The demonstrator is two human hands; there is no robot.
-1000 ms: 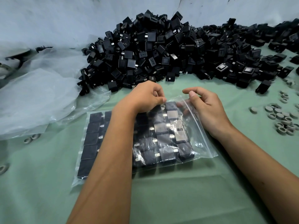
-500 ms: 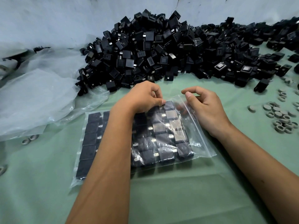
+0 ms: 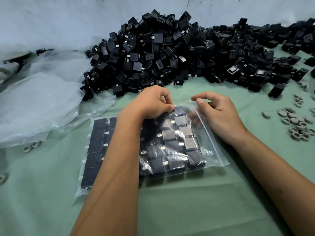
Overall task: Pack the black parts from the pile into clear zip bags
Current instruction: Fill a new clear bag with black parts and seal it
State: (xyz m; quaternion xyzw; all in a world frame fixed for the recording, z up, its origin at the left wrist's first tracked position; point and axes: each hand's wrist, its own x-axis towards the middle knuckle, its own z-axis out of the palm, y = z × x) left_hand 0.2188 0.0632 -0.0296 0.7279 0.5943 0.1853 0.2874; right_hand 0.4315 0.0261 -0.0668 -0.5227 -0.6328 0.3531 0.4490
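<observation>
at frame centre the left hand (image 3: 153, 103) pinches a black part (image 3: 179, 110) at the clear zip bag (image 3: 211, 150) mouth, while the right hand (image 3: 219, 114) grips the bag's far edge, below the pile (image 3: 170, 53).

A pale green cloth-covered table (image 3: 170, 210) carries everything. A large pile of black parts (image 3: 170, 53) heaps along its far side, trailing off to the right. Crumpled clear plastic sheeting (image 3: 42, 103) lies at the left, with a few grey rings (image 3: 32, 145) beside it. A clear zip bag (image 3: 209, 147) packed with rows of black parts lies flat in the middle, and more grey rings (image 3: 296, 123) are scattered at the right edge.
</observation>
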